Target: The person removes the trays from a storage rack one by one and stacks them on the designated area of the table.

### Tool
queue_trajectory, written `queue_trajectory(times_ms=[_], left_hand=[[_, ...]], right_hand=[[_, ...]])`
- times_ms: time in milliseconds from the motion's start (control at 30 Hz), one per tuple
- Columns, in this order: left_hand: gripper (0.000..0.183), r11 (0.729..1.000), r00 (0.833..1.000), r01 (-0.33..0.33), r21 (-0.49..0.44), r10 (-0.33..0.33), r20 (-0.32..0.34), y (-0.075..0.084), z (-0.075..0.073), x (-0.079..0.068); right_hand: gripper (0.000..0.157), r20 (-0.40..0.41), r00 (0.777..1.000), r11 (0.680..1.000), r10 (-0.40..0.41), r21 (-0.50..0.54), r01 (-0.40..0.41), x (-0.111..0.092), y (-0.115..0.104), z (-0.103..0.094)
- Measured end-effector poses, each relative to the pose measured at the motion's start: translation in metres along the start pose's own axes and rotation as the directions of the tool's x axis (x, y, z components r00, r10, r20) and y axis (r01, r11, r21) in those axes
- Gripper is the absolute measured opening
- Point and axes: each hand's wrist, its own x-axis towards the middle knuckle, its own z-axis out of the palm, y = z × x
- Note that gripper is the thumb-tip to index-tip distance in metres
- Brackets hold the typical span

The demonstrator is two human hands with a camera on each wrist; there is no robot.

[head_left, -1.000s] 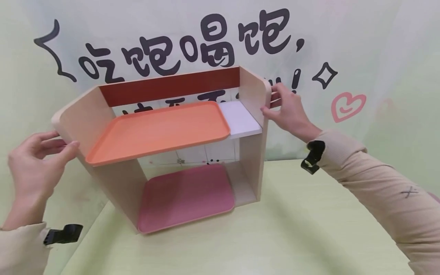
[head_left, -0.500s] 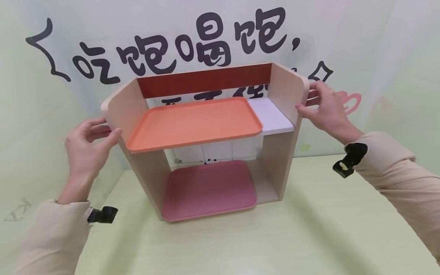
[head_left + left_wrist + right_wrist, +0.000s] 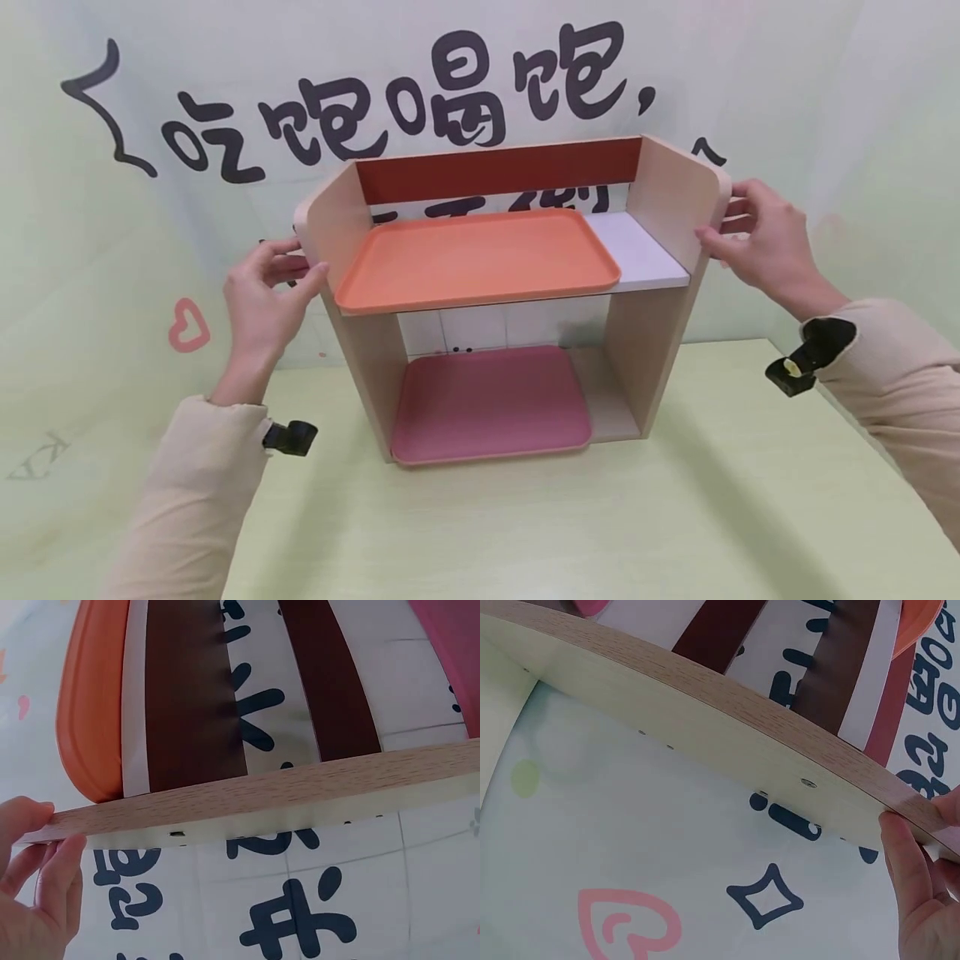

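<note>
A small wooden two-level shelf (image 3: 652,350) with a red back rail stands on the pale green table (image 3: 600,533). An orange tray (image 3: 480,258) lies on its upper white board, a pink tray (image 3: 491,404) on the bottom. My left hand (image 3: 262,292) grips the upper edge of the left side panel (image 3: 247,799), thumb in front and fingers (image 3: 56,881) behind. My right hand (image 3: 765,242) grips the top corner of the right side panel (image 3: 727,720), its fingers (image 3: 907,862) curled over the rim.
A wall sheet with large black characters (image 3: 450,92) and pink hearts (image 3: 187,325) hangs right behind the shelf. The green table runs wide in front. Black camera mounts (image 3: 795,367) sit on both wrists.
The shelf has slid to the right along the table, both hands moving with it and keeping their hold on the side panels. Trays stayed in place.
</note>
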Motion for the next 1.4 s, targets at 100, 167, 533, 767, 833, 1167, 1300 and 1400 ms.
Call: queue_trajectory(times_ms=[100,167,533,767,833,1167,1300,1400], left_hand=[[0.040,1.000,1.000,-0.006,0.012,0.006,-0.007,0.002,0.002,0.001],[0.041,1.000,1.000,0.002,0.014,-0.002,-0.011,0.003,0.002,0.002],[0.041,1.000,0.998,0.009,0.011,-0.009,0.064,0.008,0.009,0.005],[0.043,1.000,0.992,0.006,0.020,-0.008,0.127,0.010,0.010,0.005],[0.043,1.000,0.992,-0.001,0.015,-0.001,0.126,0.009,0.009,0.005],[0.041,0.999,0.987,-0.029,0.035,0.023,0.159,0.013,0.002,0.010],[0.042,0.999,0.980,-0.014,0.049,0.004,0.200,0.014,0.000,0.015],[0.043,0.998,0.973,0.008,0.056,-0.021,0.229,0.014,-0.002,0.018]], right_hand=[[0.048,0.014,1.000,1.000,0.009,-0.014,-0.009,0.002,0.000,-0.002],[0.048,0.026,0.999,1.000,0.018,-0.021,-0.017,0.003,-0.001,-0.002],[0.051,0.044,0.998,0.998,0.053,-0.026,-0.052,0.001,0.004,-0.006],[0.050,0.034,0.998,0.999,0.052,-0.002,-0.052,0.002,0.011,-0.006],[0.050,0.037,0.998,0.999,0.051,0.006,-0.052,0.002,0.011,-0.006],[0.052,0.069,0.995,0.998,0.067,0.003,-0.067,0.004,0.006,-0.008],[0.054,0.078,0.994,0.997,0.081,0.002,-0.082,0.005,0.004,-0.008],[0.054,0.083,0.992,0.995,0.094,0.015,-0.095,0.005,0.003,-0.007]])
